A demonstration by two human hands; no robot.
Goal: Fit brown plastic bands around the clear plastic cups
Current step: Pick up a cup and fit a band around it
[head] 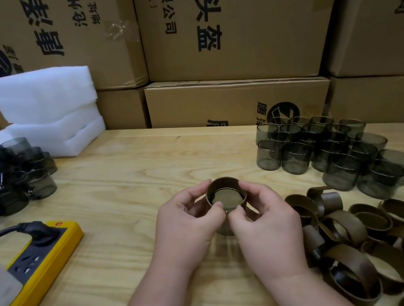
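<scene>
While both hands meet at the table's middle, item in work: one clear plastic cup, upright, axis vertical, with a brown plastic band around its upper part. Left hand and right hand curl fingers around the band's rim from opposite sides, equally near. Judged next: press the band straight down along the axis. Stock: bare cups far right; loose bands near right

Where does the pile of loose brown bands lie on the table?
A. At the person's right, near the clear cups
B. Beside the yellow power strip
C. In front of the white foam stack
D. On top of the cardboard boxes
A: the loose brown bands lie at the right, in front of the clear cups, beside the right hand.
</scene>
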